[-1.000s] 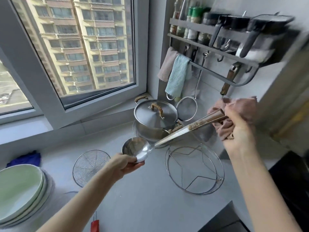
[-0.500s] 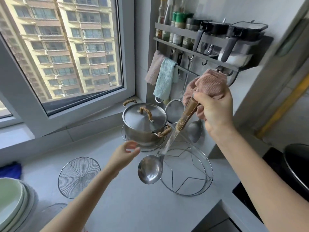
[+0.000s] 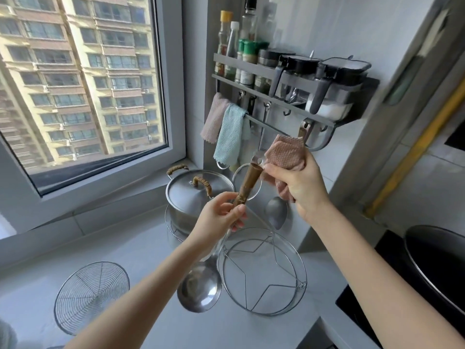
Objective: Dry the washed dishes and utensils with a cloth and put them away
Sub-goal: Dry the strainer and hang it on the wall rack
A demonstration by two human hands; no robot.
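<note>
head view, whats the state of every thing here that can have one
ladle: upright, bowl down, held
left hand: grips the ladle's wooden handle
right hand: holds pink cloth, fingertips at the handle's top
pot: lid on
teal cloth: hanging from the rail
steamer rack: flat on the counter
wire skimmer: flat on the counter
</note>
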